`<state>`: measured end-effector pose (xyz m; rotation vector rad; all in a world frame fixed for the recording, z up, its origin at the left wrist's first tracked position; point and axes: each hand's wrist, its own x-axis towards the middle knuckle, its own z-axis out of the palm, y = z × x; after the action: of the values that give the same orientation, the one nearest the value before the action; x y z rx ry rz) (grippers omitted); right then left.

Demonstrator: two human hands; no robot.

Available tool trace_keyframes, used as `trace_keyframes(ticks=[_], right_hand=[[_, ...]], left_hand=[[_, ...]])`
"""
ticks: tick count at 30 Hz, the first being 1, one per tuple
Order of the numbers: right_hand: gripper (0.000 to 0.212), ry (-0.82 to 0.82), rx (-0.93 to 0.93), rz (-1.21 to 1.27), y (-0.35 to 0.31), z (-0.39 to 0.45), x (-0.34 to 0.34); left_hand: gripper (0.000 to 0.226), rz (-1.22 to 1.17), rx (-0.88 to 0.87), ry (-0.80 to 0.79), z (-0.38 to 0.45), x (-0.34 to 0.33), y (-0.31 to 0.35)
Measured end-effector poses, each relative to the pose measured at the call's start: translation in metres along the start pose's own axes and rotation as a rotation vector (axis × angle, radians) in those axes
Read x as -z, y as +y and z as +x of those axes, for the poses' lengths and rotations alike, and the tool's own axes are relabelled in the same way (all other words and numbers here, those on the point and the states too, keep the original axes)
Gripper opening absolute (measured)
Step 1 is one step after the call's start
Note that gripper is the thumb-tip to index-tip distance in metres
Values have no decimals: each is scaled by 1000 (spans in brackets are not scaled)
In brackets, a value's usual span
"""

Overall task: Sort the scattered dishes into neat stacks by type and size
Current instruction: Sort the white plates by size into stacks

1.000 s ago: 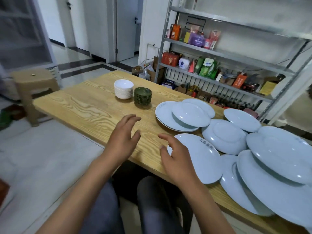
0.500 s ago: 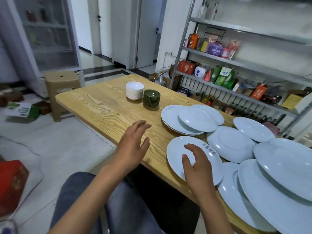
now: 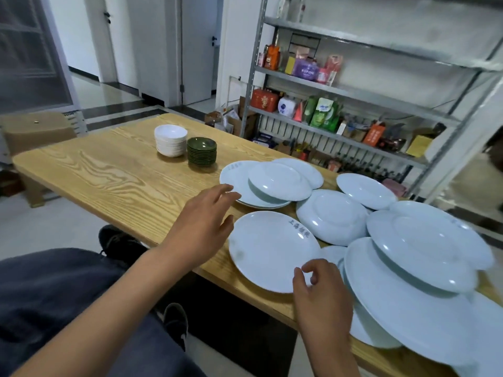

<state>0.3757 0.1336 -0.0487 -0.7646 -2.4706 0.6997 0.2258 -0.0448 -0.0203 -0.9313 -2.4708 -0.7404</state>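
Observation:
Several pale blue plates lie scattered and overlapping on the right half of the wooden table. The nearest plate, with blue lettering on its rim, lies at the table's front edge. My right hand is at that plate's near right rim, fingers loosely curled, thumb and forefinger at the edge. My left hand hovers open just left of this plate, fingertips reaching the rim of a farther plate pile. A stack of white bowls and a stack of green saucers stand at the back.
Large plates overhang the table's front right edge. A metal shelf rack with packages stands behind the table. A brown stool sits at the far left. My legs are below the table edge.
My right hand slid from the middle of the lettered plate back to its near right rim. My left hand moved right toward the plates. The view shifted.

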Motion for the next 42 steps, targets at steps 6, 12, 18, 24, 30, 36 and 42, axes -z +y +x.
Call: trace_keyframes(ticks=[6,12,18,24,30,36,42], right_hand=[[51,-225,-176,-97,8,-9,20],[57,-293,-389,207,16,-4,13],[49,-352,-486,343,12,4,7],[38,-382,-560,493,0,4,6],[43,-236,-566,760,-6,-3,5],[47,-180,-345,771,-39,6,-1],[44,-345,-199,919,-99,43,-35]], left_hand=[[45,45,-59,-40,8,8,10],[48,67,-104,-79,7,-7,3],[46,-46,-99,-49,23,-19,-12],[47,-43,-101,-25,18,-35,-27],[43,-84,-124,-25,-1,-31,-41],[47,-94,-64,85,-6,4,-53],[47,-133,110,246,-13,44,-75]])
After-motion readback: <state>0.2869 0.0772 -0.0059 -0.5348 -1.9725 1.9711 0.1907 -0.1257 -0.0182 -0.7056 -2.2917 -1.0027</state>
